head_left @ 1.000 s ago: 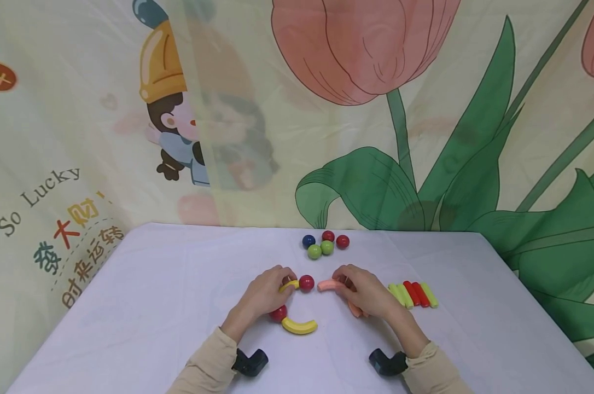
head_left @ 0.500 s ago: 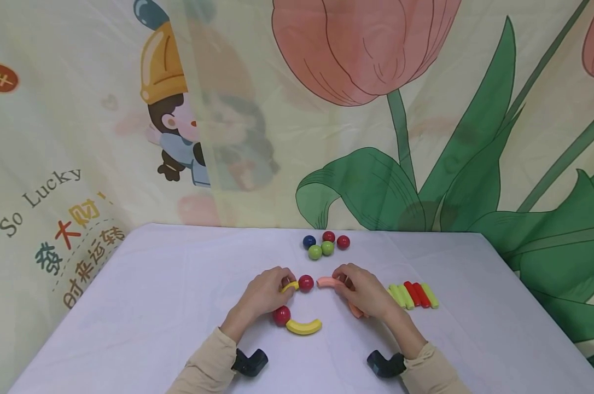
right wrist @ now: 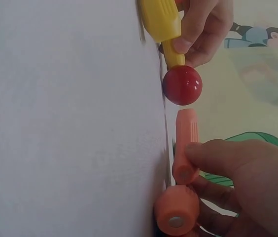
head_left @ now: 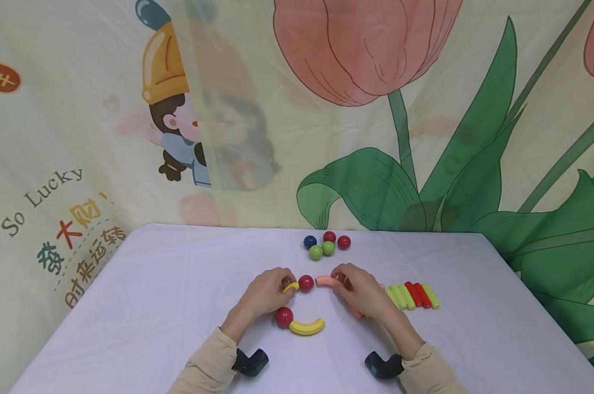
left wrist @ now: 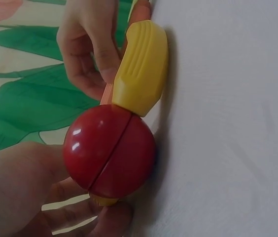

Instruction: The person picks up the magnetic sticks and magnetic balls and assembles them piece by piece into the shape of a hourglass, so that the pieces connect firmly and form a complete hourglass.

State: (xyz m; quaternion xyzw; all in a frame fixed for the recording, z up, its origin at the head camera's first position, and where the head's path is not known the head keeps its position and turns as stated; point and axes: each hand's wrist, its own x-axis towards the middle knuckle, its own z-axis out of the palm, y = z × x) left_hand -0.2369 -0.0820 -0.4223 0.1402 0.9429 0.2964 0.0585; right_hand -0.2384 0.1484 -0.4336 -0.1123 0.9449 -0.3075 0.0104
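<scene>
In the head view my left hand (head_left: 267,290) pinches a curved yellow magnetic stick (head_left: 291,286), mostly covered by the fingers. Its right end meets a red ball (head_left: 306,283). Below that hand, a second red ball (head_left: 284,317) joins another curved yellow stick (head_left: 307,327). My right hand (head_left: 362,291) pinches a curved pink magnetic stick (head_left: 328,281) between thumb and fingers. A small gap separates the pink stick's tip from the upper red ball, also seen in the right wrist view. A second pink stick (right wrist: 176,210), with a metal disc on its end, lies under the right hand.
Green and red straight sticks (head_left: 412,295) lie in a row right of the right hand. Several balls, blue (head_left: 309,242), red (head_left: 343,242) and green (head_left: 315,252), sit near the far edge of the white-covered table (head_left: 179,306). A printed cloth hangs behind.
The lower red ball and its yellow stick have swung slightly to the right and toward me. The right hand has brought the pink stick a little left, narrowing the gap to the upper ball.
</scene>
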